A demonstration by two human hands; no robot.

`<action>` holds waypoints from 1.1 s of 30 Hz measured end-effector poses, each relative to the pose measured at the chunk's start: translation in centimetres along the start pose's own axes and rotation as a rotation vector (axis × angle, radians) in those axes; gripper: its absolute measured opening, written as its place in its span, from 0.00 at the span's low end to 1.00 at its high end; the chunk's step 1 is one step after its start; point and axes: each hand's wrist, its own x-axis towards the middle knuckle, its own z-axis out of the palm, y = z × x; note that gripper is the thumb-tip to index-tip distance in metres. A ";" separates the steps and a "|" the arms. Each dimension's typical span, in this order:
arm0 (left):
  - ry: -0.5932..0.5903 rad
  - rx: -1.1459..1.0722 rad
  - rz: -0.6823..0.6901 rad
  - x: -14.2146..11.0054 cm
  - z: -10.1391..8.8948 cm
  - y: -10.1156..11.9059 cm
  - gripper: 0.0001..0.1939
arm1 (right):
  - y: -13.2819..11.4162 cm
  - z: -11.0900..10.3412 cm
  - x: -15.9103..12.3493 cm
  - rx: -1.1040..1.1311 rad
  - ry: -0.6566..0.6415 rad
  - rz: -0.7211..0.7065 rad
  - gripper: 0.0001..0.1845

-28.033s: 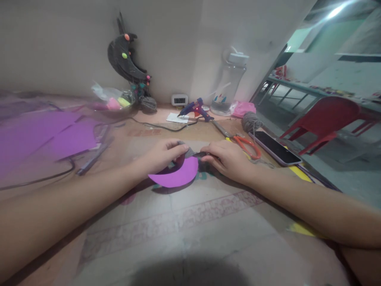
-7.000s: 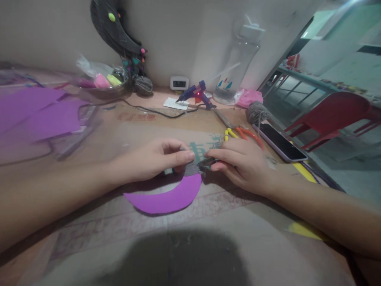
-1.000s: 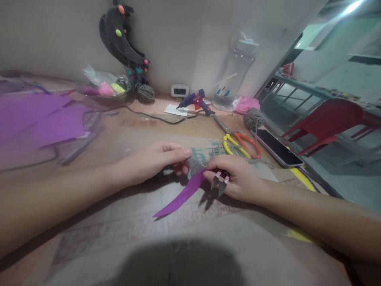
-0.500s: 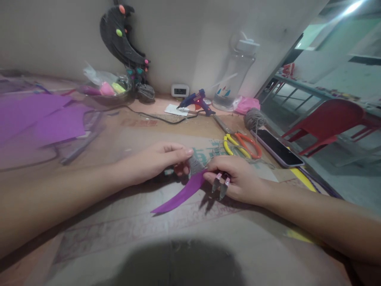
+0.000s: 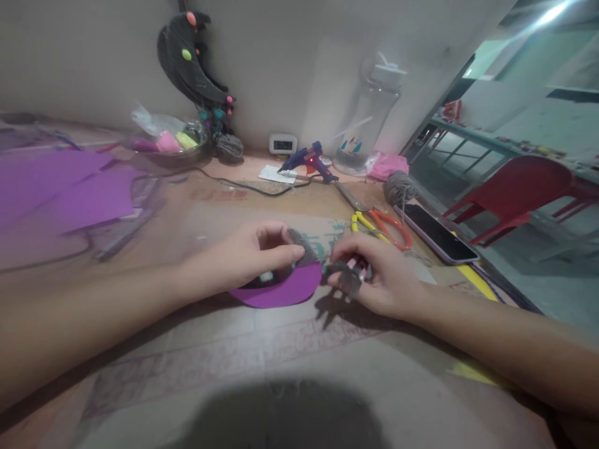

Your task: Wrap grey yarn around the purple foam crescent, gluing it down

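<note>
Between thumb and fingers, my left hand grips a curved purple crescent-shaped piece, which looks like paper or foam. One end of it is wrapped in grey yarn. Just to the right, my right hand is closed around small snips with pinkish handles, their grey blades pointing left and blurred by motion. A gap separates the snips from the purple piece. Whether my right fingers also pinch a strand of yarn, I cannot tell.
Beyond my hands lie scissors with yellow and orange handles, a phone, a grey yarn ball and a glue gun with a lit red light. Purple sheets cover the left side. A clear bottle stands behind.
The purple piece has turned, its curve now bulging toward me and its wrapped end further up. My right hand has moved off its edge, and the snips have tilted.
</note>
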 end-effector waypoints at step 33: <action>-0.111 0.161 0.019 -0.4 0.6 0.3 0.08 | 1.3 -0.5 0.5 -0.551 -0.004 -0.279 0.21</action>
